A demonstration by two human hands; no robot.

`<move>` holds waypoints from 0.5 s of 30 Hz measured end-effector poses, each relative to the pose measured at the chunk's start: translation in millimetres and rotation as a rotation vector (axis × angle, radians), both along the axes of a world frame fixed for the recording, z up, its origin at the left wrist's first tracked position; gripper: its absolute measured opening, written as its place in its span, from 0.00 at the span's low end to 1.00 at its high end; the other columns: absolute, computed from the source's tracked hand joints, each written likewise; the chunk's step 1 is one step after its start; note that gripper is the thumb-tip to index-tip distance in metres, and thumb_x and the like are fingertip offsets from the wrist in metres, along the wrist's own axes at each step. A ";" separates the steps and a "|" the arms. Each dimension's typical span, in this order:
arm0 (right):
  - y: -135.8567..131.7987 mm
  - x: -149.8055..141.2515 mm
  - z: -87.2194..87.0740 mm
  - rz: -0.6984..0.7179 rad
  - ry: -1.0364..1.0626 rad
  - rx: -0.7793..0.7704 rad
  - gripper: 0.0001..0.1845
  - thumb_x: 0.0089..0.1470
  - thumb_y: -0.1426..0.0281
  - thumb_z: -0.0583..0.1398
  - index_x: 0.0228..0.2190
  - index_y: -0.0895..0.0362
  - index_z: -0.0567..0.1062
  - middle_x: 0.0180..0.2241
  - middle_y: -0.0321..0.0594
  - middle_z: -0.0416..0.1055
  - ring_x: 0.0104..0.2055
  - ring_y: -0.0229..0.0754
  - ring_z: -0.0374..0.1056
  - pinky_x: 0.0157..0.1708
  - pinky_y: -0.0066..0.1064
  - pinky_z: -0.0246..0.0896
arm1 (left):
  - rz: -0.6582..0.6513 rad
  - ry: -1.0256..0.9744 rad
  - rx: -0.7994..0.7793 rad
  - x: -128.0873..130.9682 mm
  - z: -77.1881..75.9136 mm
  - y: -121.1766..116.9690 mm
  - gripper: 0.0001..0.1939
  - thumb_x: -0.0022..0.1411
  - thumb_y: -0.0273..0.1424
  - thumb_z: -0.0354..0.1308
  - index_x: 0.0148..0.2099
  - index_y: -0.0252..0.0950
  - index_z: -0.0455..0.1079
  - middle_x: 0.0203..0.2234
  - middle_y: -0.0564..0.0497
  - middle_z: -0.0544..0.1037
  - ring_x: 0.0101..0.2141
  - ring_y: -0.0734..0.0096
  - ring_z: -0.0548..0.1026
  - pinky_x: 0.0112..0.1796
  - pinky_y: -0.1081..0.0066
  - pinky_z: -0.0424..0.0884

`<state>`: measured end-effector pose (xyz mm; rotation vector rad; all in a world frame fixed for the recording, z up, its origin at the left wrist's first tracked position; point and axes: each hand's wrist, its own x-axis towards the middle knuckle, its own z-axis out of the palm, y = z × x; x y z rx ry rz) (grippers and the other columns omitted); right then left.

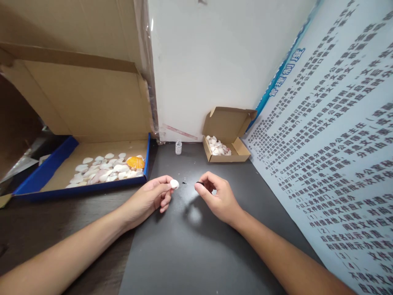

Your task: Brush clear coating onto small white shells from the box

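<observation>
Between the thumb and fingers of my left hand [153,192] is a small white seashell [175,184], held just above the dark grey tabletop. My right hand [217,194], a short way to the right, pinches a small black object [199,184], rounded at its visible edge; its kind I cannot make out, as the fingers cover most of it. A tiny black piece [184,182] lies on the table between the two hands. Beyond them stands a small clear bottle [178,148] with a label.
On the left, an open blue-edged cardboard box [61,164] holds many pale shells and one orange scallop shell [135,162]. A smaller open cardboard box [229,159] with shells stands at the back right. A white wall and a printed board [322,135] border the table.
</observation>
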<state>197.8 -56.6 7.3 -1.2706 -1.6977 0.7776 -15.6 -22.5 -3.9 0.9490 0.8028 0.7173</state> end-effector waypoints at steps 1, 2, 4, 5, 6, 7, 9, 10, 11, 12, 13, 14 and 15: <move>-0.1 0.3 0.2 0.015 0.017 -0.005 0.11 0.58 0.63 0.59 0.27 0.55 0.68 0.23 0.31 0.63 0.25 0.35 0.59 0.27 0.27 0.55 | -0.001 0.001 0.001 0.1 0.1 0.1 0.11 0.58 0.36 0.64 0.35 0.35 0.66 0.22 0.58 0.65 0.18 0.82 0.59 0.18 0.79 0.60; -0.4 0.5 0.4 0.042 0.032 -0.006 0.11 0.59 0.64 0.58 0.27 0.55 0.68 0.23 0.31 0.64 0.25 0.35 0.60 0.27 0.27 0.56 | -0.001 0.002 0.003 0.1 0.1 0.1 0.11 0.58 0.36 0.64 0.35 0.35 0.66 0.22 0.58 0.65 0.18 0.82 0.59 0.18 0.79 0.60; -0.9 0.5 0.4 0.093 0.040 0.004 0.10 0.60 0.64 0.56 0.28 0.55 0.69 0.24 0.32 0.65 0.26 0.35 0.62 0.28 0.27 0.57 | 0.000 0.017 0.015 0.1 -0.5 -0.1 0.11 0.58 0.36 0.64 0.35 0.36 0.66 0.21 0.58 0.65 0.18 0.82 0.58 0.18 0.79 0.60; -1.1 0.3 0.0 0.104 0.029 0.014 0.10 0.60 0.65 0.56 0.29 0.55 0.70 0.24 0.32 0.66 0.26 0.35 0.61 0.28 0.27 0.57 | -0.006 0.031 0.028 0.1 -1.1 -0.4 0.11 0.58 0.36 0.63 0.36 0.36 0.66 0.21 0.59 0.65 0.18 0.81 0.58 0.19 0.79 0.60; -1.2 0.1 -0.5 0.103 0.014 0.023 0.09 0.59 0.65 0.57 0.29 0.55 0.70 0.24 0.32 0.65 0.25 0.35 0.61 0.27 0.27 0.56 | -0.018 0.050 0.045 0.0 -1.9 -0.8 0.11 0.59 0.37 0.63 0.36 0.36 0.65 0.20 0.59 0.64 0.18 0.81 0.58 0.19 0.79 0.60; -1.1 -0.1 -1.2 0.093 0.001 0.030 0.09 0.58 0.65 0.58 0.29 0.55 0.70 0.24 0.32 0.65 0.25 0.35 0.60 0.27 0.27 0.56 | -0.037 0.072 0.068 -0.1 -2.7 -1.2 0.12 0.59 0.38 0.62 0.36 0.36 0.65 0.18 0.60 0.63 0.18 0.81 0.58 0.19 0.79 0.61; -0.7 -0.2 -2.2 0.060 -0.007 0.038 0.09 0.56 0.64 0.61 0.28 0.55 0.69 0.23 0.31 0.63 0.24 0.35 0.58 0.26 0.26 0.55 | -0.080 0.116 0.117 -0.3 -4.4 -1.9 0.12 0.60 0.39 0.61 0.35 0.37 0.65 0.16 0.61 0.62 0.17 0.80 0.57 0.20 0.78 0.61; -0.4 0.0 -2.4 0.045 -0.001 0.039 0.10 0.55 0.64 0.62 0.27 0.55 0.68 0.22 0.31 0.62 0.24 0.35 0.58 0.25 0.26 0.54 | -0.097 0.135 0.137 -0.5 -4.9 -2.1 0.13 0.61 0.40 0.61 0.35 0.37 0.65 0.15 0.61 0.62 0.17 0.80 0.58 0.20 0.78 0.61; -0.2 0.3 -2.2 0.036 0.010 0.038 0.11 0.55 0.63 0.62 0.27 0.55 0.67 0.22 0.30 0.62 0.24 0.34 0.57 0.25 0.26 0.54 | -0.107 0.148 0.151 -0.6 -5.3 -2.2 0.13 0.61 0.41 0.60 0.36 0.37 0.65 0.15 0.61 0.62 0.17 0.80 0.58 0.20 0.78 0.61; -0.1 0.7 -1.7 0.037 0.023 0.036 0.11 0.56 0.63 0.61 0.27 0.55 0.67 0.22 0.30 0.62 0.24 0.34 0.57 0.25 0.26 0.54 | -0.112 0.155 0.159 -0.7 -5.5 -2.3 0.13 0.62 0.41 0.60 0.36 0.37 0.64 0.15 0.61 0.62 0.17 0.80 0.58 0.20 0.78 0.61; -0.1 1.2 -1.0 0.047 0.036 0.035 0.11 0.57 0.63 0.60 0.27 0.55 0.67 0.22 0.31 0.62 0.24 0.34 0.58 0.26 0.26 0.55 | -0.116 0.158 0.162 -0.8 -5.5 -2.2 0.13 0.62 0.42 0.60 0.36 0.37 0.64 0.15 0.61 0.63 0.17 0.79 0.58 0.21 0.78 0.61; -0.2 1.5 -0.2 0.065 0.047 0.037 0.11 0.58 0.63 0.59 0.27 0.55 0.67 0.22 0.31 0.62 0.24 0.34 0.58 0.26 0.26 0.55 | -0.118 0.157 0.162 -0.8 -5.2 -2.2 0.13 0.62 0.41 0.59 0.35 0.37 0.64 0.15 0.61 0.63 0.17 0.79 0.58 0.21 0.78 0.61; -0.3 1.9 0.7 0.086 0.054 0.041 0.11 0.59 0.64 0.57 0.27 0.55 0.68 0.23 0.31 0.63 0.25 0.34 0.59 0.27 0.26 0.55 | -0.119 0.154 0.159 -0.8 -4.8 -2.2 0.12 0.62 0.41 0.59 0.35 0.37 0.64 0.14 0.60 0.63 0.17 0.79 0.58 0.21 0.77 0.61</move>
